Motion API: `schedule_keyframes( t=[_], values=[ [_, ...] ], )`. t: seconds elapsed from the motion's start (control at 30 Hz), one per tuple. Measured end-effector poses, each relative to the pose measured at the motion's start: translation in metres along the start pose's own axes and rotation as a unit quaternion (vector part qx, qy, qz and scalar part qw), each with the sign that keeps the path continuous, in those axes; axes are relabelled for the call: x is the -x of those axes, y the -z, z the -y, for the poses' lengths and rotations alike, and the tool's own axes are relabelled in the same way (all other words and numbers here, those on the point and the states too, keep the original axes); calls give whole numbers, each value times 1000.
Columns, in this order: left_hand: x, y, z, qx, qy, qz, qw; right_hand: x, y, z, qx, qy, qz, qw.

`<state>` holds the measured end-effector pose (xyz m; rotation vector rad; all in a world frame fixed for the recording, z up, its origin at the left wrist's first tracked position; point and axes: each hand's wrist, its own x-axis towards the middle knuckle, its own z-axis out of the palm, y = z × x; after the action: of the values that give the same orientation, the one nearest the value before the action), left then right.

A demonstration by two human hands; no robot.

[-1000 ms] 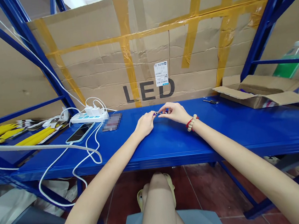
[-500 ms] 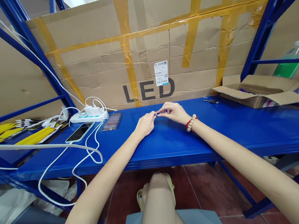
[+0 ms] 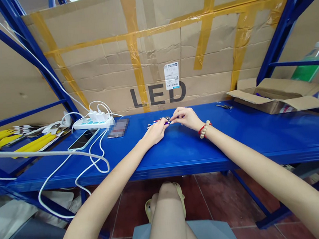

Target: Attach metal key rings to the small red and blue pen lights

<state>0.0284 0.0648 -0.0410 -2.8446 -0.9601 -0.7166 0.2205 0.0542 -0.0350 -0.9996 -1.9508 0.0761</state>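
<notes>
My left hand (image 3: pixel 154 132) lies low over the blue shelf top, fingers closed on a small bundle of thin red and blue pieces (image 3: pixel 150 125). Their left ends stick out beyond the knuckles; too small to tell whether they are cords or sticks. Shiny dark and silver bits (image 3: pixel 168 118) show at the fingertips, between the two hands. My right hand (image 3: pixel 187 117), wearing a beaded bracelet (image 3: pixel 204 130) and a red band at the wrist, pinches with thumb and forefinger right beside these bits. What sits in that pinch is hidden.
To the left are a phone (image 3: pixel 84 139), a white power strip (image 3: pixel 91 123) with plugs, looping white cables and yellow-handled items (image 3: pixel 36 144). Keys (image 3: pixel 224 106) lie at the right, near an open cardboard box (image 3: pixel 272 104). A large cardboard sheet (image 3: pixel 100 72) stands behind the shelf.
The red and blue pieces now show to the left of my left hand, where none showed before. The blue and red bit inside my right hand no longer shows. Both hands stay almost in place.
</notes>
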Motion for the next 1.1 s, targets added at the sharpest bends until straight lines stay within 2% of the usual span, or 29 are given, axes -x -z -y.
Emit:
schedule_keyframes(
  t=[0.13, 0.33, 0.6, 0.8, 1.1],
  values=[
    [0, -1, 1, 0, -6, 2, 1000, -1, 1, -2, 7, 9, 8, 1000],
    [-2, -1, -1, -49, -33, 3, 998, -1, 4, -4, -42, -31, 74, 996],
    [-1, 0, 0, -41, -56, -10, 998, 0, 3, -6, -69, -37, 69, 995],
    [0, 1, -1, -10, -63, -5, 998, 2, 3, -6, -64, -24, 78, 995],
    [1, 2, -1, -19, -75, 3, 997, 2, 1, -7, -85, -14, 75, 993]
  ],
)
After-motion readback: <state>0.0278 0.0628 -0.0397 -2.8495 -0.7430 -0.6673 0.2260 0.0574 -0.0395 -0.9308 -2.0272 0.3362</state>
